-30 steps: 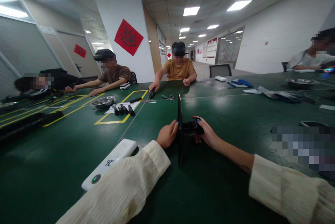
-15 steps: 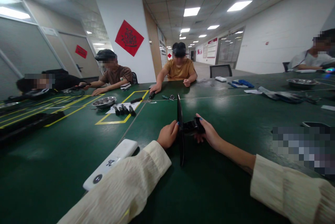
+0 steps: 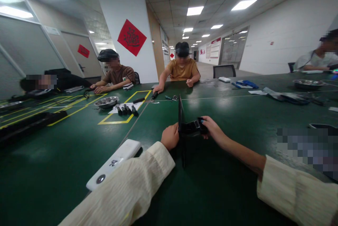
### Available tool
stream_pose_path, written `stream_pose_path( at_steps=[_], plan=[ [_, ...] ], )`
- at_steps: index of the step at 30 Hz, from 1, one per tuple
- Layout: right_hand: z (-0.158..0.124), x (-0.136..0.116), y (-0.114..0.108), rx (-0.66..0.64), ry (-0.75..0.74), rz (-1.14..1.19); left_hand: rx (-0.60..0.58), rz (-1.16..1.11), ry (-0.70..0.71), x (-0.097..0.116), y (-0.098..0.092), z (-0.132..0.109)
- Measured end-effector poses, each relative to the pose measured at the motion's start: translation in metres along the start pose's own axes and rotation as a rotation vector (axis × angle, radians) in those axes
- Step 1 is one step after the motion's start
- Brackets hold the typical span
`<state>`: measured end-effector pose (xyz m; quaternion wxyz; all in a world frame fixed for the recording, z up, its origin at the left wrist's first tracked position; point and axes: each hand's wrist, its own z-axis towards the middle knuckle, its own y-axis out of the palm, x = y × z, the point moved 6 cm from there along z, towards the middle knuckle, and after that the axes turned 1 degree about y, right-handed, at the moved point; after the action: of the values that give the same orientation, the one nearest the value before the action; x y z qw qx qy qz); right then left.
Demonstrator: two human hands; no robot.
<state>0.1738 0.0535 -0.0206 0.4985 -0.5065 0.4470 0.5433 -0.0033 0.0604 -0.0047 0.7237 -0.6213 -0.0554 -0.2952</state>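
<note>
A thin black panel (image 3: 181, 111) stands upright, nearly edge-on to me, above the green table. My left hand (image 3: 170, 137) is closed on its left side, fingers partly hidden by the panel. From the panel's right side juts a blocky black bracket (image 3: 192, 126); its exact kind is unclear. My right hand (image 3: 213, 130) pinches the outer end of this bracket, thumb on top and the other fingers underneath. Beside my left forearm lies a white oblong device (image 3: 116, 164) marked 26, with a round dark button.
Across the green table (image 3: 227, 109) a co-worker (image 3: 182, 69) reaches toward a dark tool. A metal bowl (image 3: 107, 102) and several black cylindrical parts (image 3: 128, 109) lie left, near yellow tape. Another bowl (image 3: 308, 84) and grey cloth gloves (image 3: 283, 96) lie right.
The panel has turned slightly, and the bracket shows more of its inner side. My right hand has shifted slightly right on it. The left co-worker's hands have drawn closer together.
</note>
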Motion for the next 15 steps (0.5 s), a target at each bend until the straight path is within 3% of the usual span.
stream_pose_path(
  at_steps=[6,9,15],
  plan=[
    [-0.001,-0.017,-0.017,0.106,-0.252,-0.325,-0.053,0.206,-0.045,0.012,-0.002,-0.005],
    [-0.001,-0.016,-0.021,0.140,-0.256,-0.408,-0.025,0.203,-0.019,0.012,-0.002,-0.004],
    [0.005,0.013,-0.015,0.019,-0.170,-0.296,-0.002,0.243,0.082,0.008,0.003,-0.002]
  ],
)
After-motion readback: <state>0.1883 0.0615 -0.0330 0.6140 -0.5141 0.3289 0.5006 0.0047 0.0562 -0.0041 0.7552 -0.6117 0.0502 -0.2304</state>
